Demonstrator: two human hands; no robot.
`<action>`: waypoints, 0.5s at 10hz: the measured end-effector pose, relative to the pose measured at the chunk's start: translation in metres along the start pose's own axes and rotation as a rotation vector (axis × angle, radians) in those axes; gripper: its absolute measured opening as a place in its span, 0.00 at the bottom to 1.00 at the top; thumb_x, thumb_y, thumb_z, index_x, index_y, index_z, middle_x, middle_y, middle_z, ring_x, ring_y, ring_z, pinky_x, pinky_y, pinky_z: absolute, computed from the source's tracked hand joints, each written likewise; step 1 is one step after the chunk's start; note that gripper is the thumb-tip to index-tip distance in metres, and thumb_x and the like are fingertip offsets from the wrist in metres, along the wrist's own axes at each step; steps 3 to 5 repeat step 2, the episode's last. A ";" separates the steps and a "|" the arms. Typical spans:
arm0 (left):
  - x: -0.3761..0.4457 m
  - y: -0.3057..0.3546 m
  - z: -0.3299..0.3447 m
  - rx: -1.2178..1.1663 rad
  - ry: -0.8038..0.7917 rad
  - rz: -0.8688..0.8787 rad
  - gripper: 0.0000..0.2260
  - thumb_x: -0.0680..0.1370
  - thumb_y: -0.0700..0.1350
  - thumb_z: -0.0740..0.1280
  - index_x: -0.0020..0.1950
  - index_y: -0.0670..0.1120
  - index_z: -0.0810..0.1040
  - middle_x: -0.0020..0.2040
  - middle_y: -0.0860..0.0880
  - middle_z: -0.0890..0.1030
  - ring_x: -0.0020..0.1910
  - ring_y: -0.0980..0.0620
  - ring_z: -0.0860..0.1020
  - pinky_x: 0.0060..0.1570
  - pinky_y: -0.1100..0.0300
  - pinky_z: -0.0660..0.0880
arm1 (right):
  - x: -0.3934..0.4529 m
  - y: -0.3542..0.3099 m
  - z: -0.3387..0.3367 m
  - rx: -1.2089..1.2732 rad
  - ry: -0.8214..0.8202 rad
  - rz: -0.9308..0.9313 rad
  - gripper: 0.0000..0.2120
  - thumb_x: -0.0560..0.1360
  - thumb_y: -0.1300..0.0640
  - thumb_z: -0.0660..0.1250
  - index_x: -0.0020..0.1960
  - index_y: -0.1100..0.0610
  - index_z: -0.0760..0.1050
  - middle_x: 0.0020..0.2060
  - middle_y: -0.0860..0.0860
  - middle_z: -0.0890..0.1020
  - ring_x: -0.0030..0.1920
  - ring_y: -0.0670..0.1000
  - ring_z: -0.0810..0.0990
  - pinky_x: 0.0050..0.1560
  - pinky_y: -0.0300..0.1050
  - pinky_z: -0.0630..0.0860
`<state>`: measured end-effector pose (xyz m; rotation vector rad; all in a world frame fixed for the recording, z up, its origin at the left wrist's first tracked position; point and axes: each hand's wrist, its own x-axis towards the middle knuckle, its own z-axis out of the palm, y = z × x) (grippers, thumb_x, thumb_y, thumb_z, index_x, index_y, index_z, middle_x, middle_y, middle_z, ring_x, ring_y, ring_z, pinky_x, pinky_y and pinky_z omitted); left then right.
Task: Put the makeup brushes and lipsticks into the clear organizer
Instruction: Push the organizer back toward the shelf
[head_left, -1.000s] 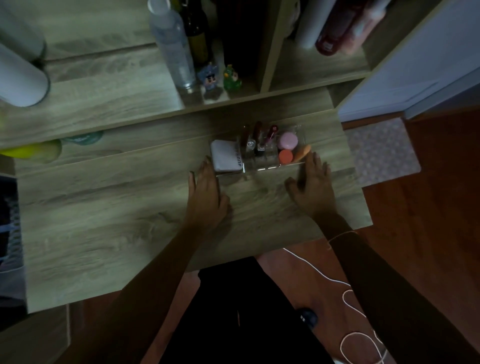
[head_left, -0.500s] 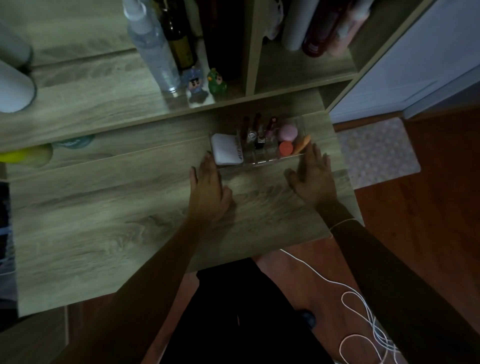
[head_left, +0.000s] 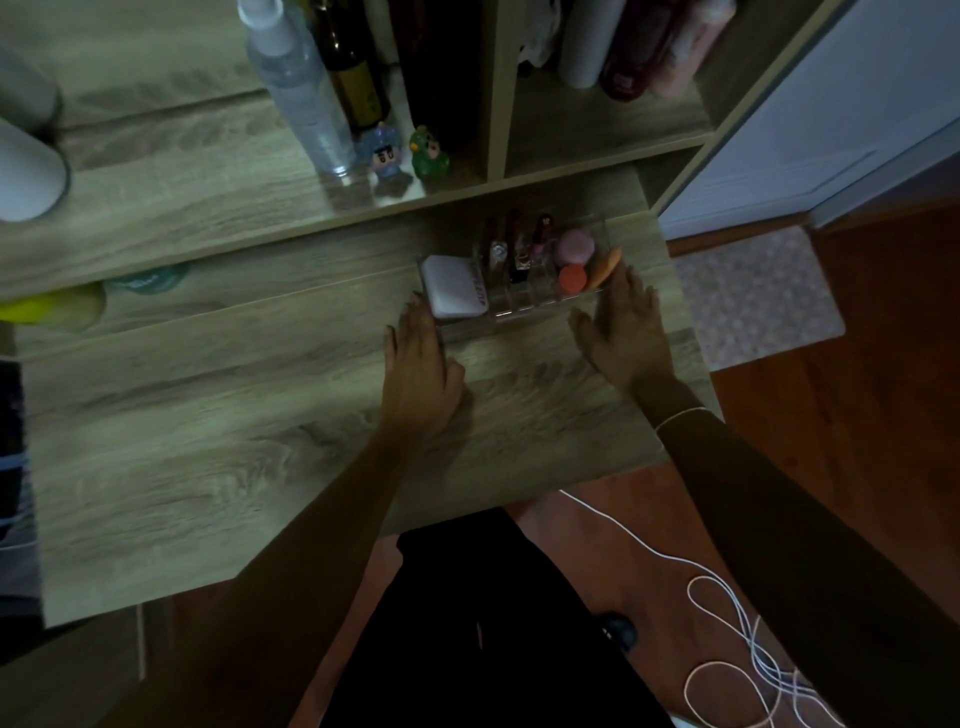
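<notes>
The clear organizer (head_left: 524, 310) stands on the wooden desk (head_left: 218, 441), far right of centre. Upright lipsticks (head_left: 514, 244) fill its middle slots. A white compact (head_left: 452, 288) lies in its left section, and pink and orange sponges (head_left: 574, 260) sit in the right one. My left hand (head_left: 421, 374) lies flat on the desk, its fingertips at the organizer's front left corner. At the front right corner my right hand (head_left: 623, 332) rests flat too, fingers spread and touching the clear wall. Neither hand holds anything.
A shelf (head_left: 208, 197) just behind the organizer carries a clear spray bottle (head_left: 301, 88), a dark bottle (head_left: 353, 67) and two small figurines (head_left: 408, 150). A white cable (head_left: 727, 623) coils on the red floor at the lower right. A yellow object (head_left: 47, 309) lies at the left.
Both hands stay flat at the organizer's front corners. The organizer and hands sit slightly higher in the frame, as the camera tilted down a little.
</notes>
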<state>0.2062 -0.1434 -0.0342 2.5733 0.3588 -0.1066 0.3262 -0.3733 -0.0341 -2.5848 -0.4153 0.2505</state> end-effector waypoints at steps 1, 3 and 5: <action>-0.007 -0.002 0.008 0.037 0.034 -0.044 0.28 0.81 0.47 0.53 0.76 0.38 0.47 0.77 0.38 0.52 0.76 0.43 0.49 0.75 0.45 0.45 | -0.016 -0.004 0.012 0.018 0.070 0.091 0.33 0.80 0.42 0.51 0.77 0.60 0.48 0.76 0.60 0.57 0.77 0.57 0.52 0.76 0.58 0.49; -0.022 -0.008 0.019 0.144 0.022 -0.071 0.27 0.82 0.52 0.50 0.76 0.38 0.49 0.78 0.38 0.51 0.77 0.43 0.48 0.75 0.45 0.46 | -0.046 -0.007 0.032 -0.123 0.117 0.147 0.30 0.82 0.45 0.49 0.76 0.63 0.51 0.76 0.62 0.58 0.76 0.58 0.53 0.76 0.60 0.51; -0.022 -0.008 0.019 0.144 0.022 -0.071 0.27 0.82 0.52 0.50 0.76 0.38 0.49 0.78 0.38 0.51 0.77 0.43 0.48 0.75 0.45 0.46 | -0.046 -0.007 0.032 -0.123 0.117 0.147 0.30 0.82 0.45 0.49 0.76 0.63 0.51 0.76 0.62 0.58 0.76 0.58 0.53 0.76 0.60 0.51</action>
